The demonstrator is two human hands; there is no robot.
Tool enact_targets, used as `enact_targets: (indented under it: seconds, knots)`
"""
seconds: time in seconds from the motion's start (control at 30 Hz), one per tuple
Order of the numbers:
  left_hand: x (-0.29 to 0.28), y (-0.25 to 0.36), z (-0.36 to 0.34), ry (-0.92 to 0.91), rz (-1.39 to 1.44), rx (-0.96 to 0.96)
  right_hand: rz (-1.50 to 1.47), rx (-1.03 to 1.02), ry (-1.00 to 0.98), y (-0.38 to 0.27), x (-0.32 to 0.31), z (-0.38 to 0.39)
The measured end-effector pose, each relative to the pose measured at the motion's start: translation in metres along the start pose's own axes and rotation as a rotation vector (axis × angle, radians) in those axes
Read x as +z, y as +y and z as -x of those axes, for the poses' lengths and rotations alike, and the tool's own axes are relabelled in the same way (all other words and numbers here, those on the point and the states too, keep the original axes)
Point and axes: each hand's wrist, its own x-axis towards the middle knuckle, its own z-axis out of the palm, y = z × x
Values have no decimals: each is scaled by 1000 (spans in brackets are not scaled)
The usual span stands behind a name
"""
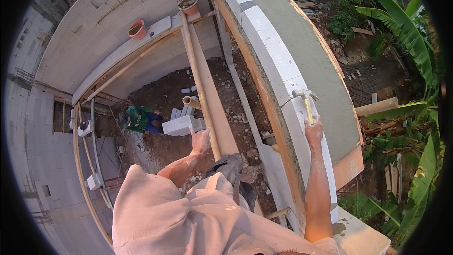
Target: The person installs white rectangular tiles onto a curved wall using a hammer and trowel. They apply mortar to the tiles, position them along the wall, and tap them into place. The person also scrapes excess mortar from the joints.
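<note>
In my right hand [314,132] is a claw hammer [306,98] with a light yellow handle and a grey metal head. Its head is over a row of white lightweight blocks [269,42] that curves along the top of the wall, close to a joint between two blocks. My left hand [200,140] is held out beside a bamboo pole [202,99], its fingers apart and nothing in them. I cannot tell whether it touches the pole. My feet, in dark footwear [225,164], are by a narrow plank [218,113].
Wet grey concrete [316,61] lies right of the blocks. Far below, a person in green [138,119] is beside stacked white blocks [179,125]. Two orange buckets [138,29] sit on and near a raised board [123,53]. Banana plants [406,33] grow at right.
</note>
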Motion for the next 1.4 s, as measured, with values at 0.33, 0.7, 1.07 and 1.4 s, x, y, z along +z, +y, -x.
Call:
enact_targets:
  seconds: [0.33,0.7,1.07,1.4]
  knots:
    - [-3,-132,267,-84,23,-1314,288,-4,-203,-16,28,-66]
    - [54,-162,55,-189,731,-986,335,56,-242,-13,37,-72]
    - [-115,-212,-156,86,662,-634,170,180,-240,6,35,-90]
    - [69,-325,7,57,1137,-1132,396,326,-146,-71,32,-110]
